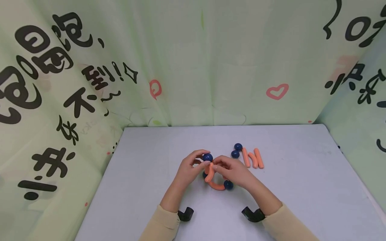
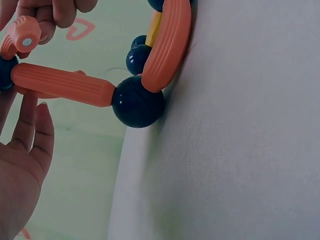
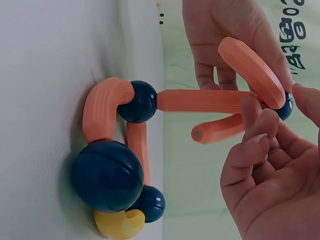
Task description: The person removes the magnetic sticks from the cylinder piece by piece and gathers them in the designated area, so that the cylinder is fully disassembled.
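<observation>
Head view: orange rods [image 1: 253,160] lie near right hand [image 1: 233,169]

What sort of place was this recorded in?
Probably a curtained-off tabletop recording booth: a pale-green curtain printed with black characters hangs behind and on both sides of a white table, where orange building rods and navy balls lie.

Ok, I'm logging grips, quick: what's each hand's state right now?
Left hand: closed, pinching a blue ball.
Right hand: fingers at a curved orange stick; whether they grip it cannot be told.
</observation>
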`<state>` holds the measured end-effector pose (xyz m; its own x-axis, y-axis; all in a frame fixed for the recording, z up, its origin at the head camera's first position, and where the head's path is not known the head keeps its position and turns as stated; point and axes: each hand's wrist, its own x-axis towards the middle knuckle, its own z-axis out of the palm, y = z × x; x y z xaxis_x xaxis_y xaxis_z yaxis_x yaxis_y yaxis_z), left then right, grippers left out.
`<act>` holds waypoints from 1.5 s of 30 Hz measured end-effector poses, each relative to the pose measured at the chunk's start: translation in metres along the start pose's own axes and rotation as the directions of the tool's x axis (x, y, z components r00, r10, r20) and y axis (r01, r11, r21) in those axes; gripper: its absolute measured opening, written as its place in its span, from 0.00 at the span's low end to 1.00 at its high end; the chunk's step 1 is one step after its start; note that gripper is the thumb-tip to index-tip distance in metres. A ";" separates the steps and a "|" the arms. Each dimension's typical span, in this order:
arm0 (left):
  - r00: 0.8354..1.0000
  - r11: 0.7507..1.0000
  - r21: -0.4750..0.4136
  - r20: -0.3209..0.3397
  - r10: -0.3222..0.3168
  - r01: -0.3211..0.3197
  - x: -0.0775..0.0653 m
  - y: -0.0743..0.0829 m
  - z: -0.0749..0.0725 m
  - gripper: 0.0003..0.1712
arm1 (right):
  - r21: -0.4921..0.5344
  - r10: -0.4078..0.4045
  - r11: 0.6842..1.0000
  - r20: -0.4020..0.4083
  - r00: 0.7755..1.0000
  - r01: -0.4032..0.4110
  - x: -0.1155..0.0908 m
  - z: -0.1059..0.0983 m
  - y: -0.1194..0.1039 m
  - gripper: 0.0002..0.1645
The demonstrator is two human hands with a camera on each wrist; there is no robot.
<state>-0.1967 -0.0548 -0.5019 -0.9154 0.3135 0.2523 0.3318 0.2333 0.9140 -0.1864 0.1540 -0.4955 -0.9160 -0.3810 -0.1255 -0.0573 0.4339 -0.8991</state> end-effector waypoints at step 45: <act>0.999 0.999 0.007 0.011 -0.032 0.032 0.007 -0.030 0.004 0.19 | -0.105 -0.012 0.994 -0.108 0.994 0.000 -0.009 -0.030 0.014 0.20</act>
<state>-0.2119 -0.0559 -0.5288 -0.9232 0.3156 0.2194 0.3038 0.2496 0.9195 -0.1908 0.1879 -0.4945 -0.9528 -0.2956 -0.0690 -0.0990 0.5176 -0.8499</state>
